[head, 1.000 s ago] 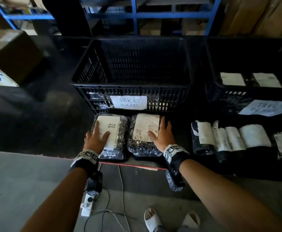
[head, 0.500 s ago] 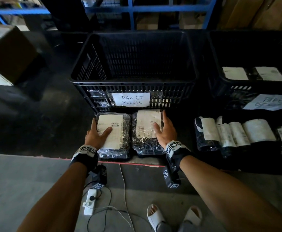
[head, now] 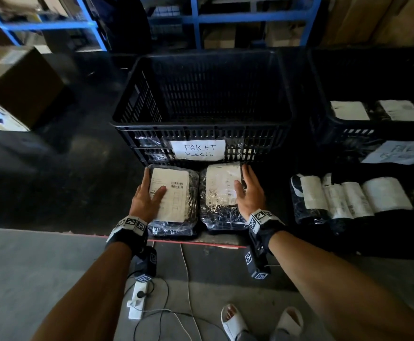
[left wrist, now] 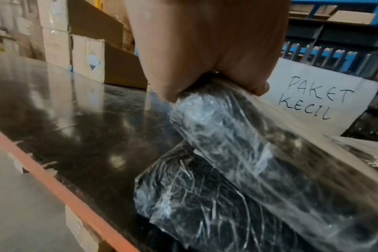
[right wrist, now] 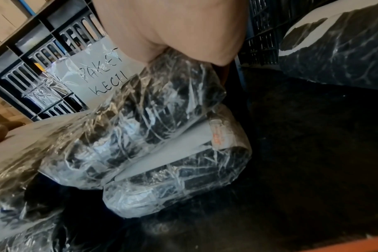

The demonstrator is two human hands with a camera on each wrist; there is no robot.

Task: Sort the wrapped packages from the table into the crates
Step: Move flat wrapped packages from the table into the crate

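Note:
Two black packages in clear wrap with white labels lie side by side on the dark table before the black crate marked "PAKET KECIL". My left hand grips the left package at its outer edge, thumb on the label. My right hand grips the right package the same way. In the left wrist view the held package is tipped up off another package beneath. The right wrist view shows the held package above a lower one.
A second black crate at the right holds two labelled packages. Several more wrapped packages lie in a row on the table's right side. Cardboard boxes stand at the left. The table's red edge runs near my wrists.
Both hands stay on the same two packages; their fingers have slid a little toward the outer edges. The packages remain in front of the crate.

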